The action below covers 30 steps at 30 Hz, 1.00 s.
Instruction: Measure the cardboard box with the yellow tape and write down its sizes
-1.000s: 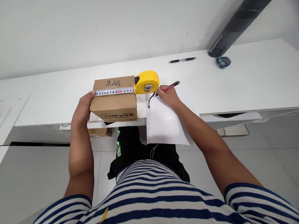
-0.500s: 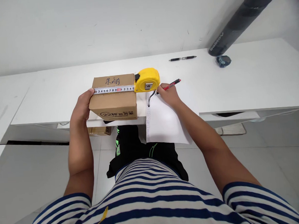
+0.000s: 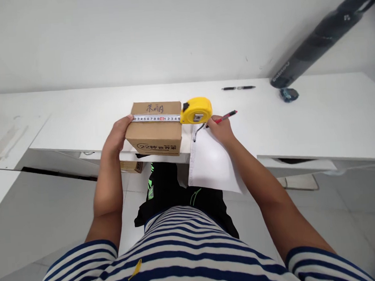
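Note:
A brown cardboard box (image 3: 153, 132) with printing on its front and handwriting on top sits at the desk's front edge. Across its top lies the blade of a yellow tape measure (image 3: 198, 110), whose case rests against the box's right side. My left hand (image 3: 115, 136) is closed at the box's left edge, thumb pressing the blade's end; its other fingers are mostly hidden. In my right hand (image 3: 220, 128) is a red and black pen (image 3: 227, 117), held just right of the tape case over white paper (image 3: 212, 160). The tape's black wrist cord (image 3: 198, 132) lies on the paper.
The white desk (image 3: 87, 121) runs along a wall. Behind the paper lies a black pen (image 3: 238, 88). At the right, a dark cylinder (image 3: 315, 43) leans on the wall beside a small dark blue object (image 3: 289, 94). Another carton (image 3: 131, 166) shows below the desk.
The camera view has shifted, so the desk and everything on it appear lower and farther right. Both hands keep their places relative to the box, tape and paper.

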{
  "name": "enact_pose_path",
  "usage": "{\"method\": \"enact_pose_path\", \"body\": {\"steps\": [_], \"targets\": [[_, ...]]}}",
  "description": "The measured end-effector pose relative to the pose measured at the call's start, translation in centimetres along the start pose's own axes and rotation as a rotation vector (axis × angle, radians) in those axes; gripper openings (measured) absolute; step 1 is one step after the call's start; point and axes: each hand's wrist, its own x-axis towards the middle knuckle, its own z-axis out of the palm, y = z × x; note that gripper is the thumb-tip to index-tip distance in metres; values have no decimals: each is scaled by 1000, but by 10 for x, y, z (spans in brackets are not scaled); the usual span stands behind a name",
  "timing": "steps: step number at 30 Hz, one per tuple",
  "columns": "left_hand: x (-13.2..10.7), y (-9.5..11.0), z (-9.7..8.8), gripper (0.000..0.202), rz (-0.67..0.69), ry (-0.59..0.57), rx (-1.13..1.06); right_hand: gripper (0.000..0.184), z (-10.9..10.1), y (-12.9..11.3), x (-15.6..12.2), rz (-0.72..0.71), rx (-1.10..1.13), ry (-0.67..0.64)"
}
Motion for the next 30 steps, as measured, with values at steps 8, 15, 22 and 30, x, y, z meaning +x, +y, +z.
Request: {"method": "enact_pose_path", "body": {"steps": [8, 15, 22, 30], "targets": [[-8, 6, -3, 47, -30, -10, 33, 13, -1, -4, -2, -196, -355, -52], [-3, 27, -26, 35, 31, -195, 295, 101, -42, -57, -19, -304, 267, -526], [8, 56, -44, 25, 95, -255, 236, 54, -35, -112, -57, -395, 219, -234], [58, 115, 16, 17, 249, -394, 419, 55, 38, -169, -164, -706, -154, 254]]}}
